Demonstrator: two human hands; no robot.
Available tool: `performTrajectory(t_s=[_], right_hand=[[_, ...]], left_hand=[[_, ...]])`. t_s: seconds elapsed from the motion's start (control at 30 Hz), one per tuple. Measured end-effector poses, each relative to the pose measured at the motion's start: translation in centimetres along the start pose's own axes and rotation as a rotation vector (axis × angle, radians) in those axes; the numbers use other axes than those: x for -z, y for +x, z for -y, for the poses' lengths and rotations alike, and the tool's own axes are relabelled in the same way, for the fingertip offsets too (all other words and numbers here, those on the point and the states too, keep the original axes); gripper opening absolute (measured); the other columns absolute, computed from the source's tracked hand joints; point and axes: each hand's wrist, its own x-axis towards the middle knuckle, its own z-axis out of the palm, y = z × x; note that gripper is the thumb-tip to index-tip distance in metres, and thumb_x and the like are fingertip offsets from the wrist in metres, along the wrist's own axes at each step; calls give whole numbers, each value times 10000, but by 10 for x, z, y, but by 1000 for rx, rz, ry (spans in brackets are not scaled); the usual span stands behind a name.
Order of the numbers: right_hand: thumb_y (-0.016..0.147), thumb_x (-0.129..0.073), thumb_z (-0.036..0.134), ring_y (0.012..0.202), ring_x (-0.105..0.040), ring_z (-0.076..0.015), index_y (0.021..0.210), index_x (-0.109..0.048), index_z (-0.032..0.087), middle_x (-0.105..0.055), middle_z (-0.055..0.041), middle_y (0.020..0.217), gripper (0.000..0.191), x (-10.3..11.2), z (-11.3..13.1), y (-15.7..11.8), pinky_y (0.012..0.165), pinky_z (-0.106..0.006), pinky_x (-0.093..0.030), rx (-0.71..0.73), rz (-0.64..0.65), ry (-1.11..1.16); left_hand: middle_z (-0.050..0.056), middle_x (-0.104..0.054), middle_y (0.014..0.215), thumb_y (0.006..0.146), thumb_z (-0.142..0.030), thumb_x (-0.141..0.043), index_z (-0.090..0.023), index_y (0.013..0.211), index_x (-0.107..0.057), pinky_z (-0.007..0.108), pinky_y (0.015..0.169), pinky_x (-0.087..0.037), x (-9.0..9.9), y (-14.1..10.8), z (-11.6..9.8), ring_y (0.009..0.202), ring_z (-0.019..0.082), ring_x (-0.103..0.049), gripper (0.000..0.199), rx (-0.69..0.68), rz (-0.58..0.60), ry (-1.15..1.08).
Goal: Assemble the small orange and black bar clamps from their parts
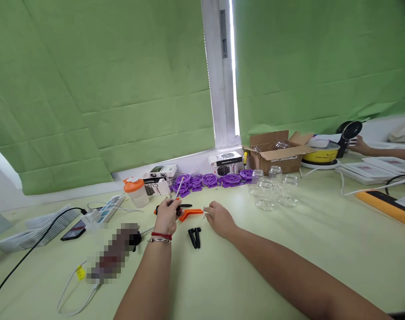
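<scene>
My left hand [167,215] is closed around a screwdriver, whose thin metal shaft [180,186] points up and away; most of the handle is hidden by the fingers. My right hand [220,218] pinches a small, thin silvery piece [204,212], perhaps a screw or pin; its exact kind is too small to tell. Between the hands lies an orange angled plastic part [191,214], its right end close to the silvery piece. I cannot tell whether they touch. Two black L-shaped pieces [195,238] lie on the table just in front of it.
Several purple plastic parts [209,180] lie along the back. Glass jars [265,195] stand before an open cardboard box [282,158]. At left are an orange-lidded cup [136,192], a power strip [111,209] and a phone [73,230]. Another person's hand [359,145] is at far right.
</scene>
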Motion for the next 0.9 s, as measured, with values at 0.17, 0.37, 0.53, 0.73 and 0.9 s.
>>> performTrajectory(t_s=[0.17,0.37,0.53,0.73,0.9], right_hand=[[856,-454,286,896,-480,-187,931,-679,227,-550,-61,950,244,-3,6,11,746,-285,-380,23,21,-110],[794,-540,301,921,-475,-216,913,-666,170,-562,-93,945,218,-14,20,28,821,-320,-364,-44,65,-140],[764,-561,291,893,-493,-224,825,-647,159,-578,-106,908,169,-17,26,36,783,-321,-364,-97,94,-148],[739,-585,258,870,-519,-213,788,-638,160,-599,-100,894,122,-20,26,38,763,-312,-352,-105,147,-161],[748,-576,215,846,-532,-191,754,-623,163,-616,-74,859,70,-17,26,34,759,-296,-346,-71,145,-108]], left_hand=[[0,-524,576,743,-313,-603,-148,722,-504,251,461,-467,4,4,24,470,104,-527,193,151,2,-155],[49,-570,718,858,-251,-425,-146,768,-518,279,521,-510,18,13,26,566,116,-559,167,203,-68,-314],[36,-567,717,839,-219,-460,-148,802,-527,246,482,-479,21,17,26,555,108,-541,105,169,-106,-347],[19,-560,652,778,-239,-568,-146,791,-529,195,398,-382,25,19,25,507,99,-520,101,125,-146,-346],[13,-584,685,736,-221,-615,-135,739,-541,165,422,-378,22,16,21,558,75,-542,114,40,-149,-392]])
